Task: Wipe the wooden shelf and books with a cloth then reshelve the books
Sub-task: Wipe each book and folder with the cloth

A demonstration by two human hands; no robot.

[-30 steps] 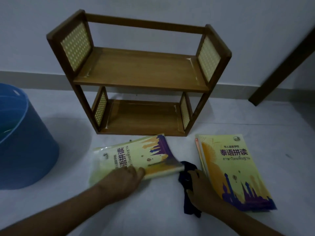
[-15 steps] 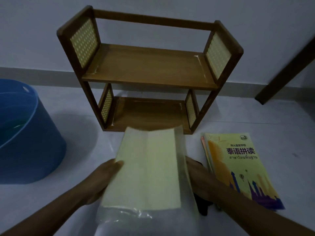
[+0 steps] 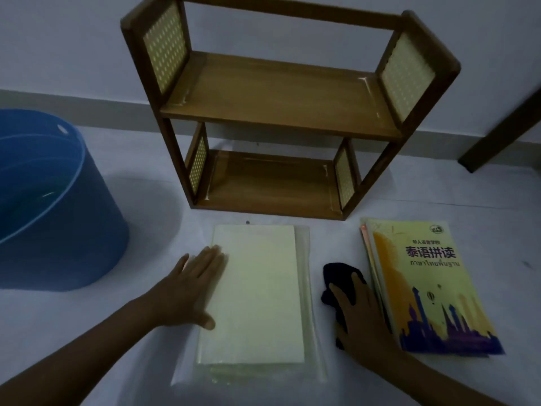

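Observation:
A two-tier wooden shelf [image 3: 278,92] with woven side panels stands empty against the wall. In front of it a pale book in a plastic sleeve [image 3: 260,294] lies face down on the floor. My left hand [image 3: 190,291] rests flat on its left edge, fingers spread. To the right lies a dark cloth [image 3: 341,278], with my right hand [image 3: 363,320] pressed on it. A small stack of yellow books with a purple skyline cover [image 3: 430,288] lies right of the cloth.
A large blue tub [image 3: 58,206] with water stands on the floor at the left. A dark wooden door frame [image 3: 503,133] slants at the right edge. White wall and skirting run behind the shelf.
The left book was flipped over from cover-up to its plain back and laid flat. My left hand now rests on it; my right hand is back on the cloth. The camera moved closer.

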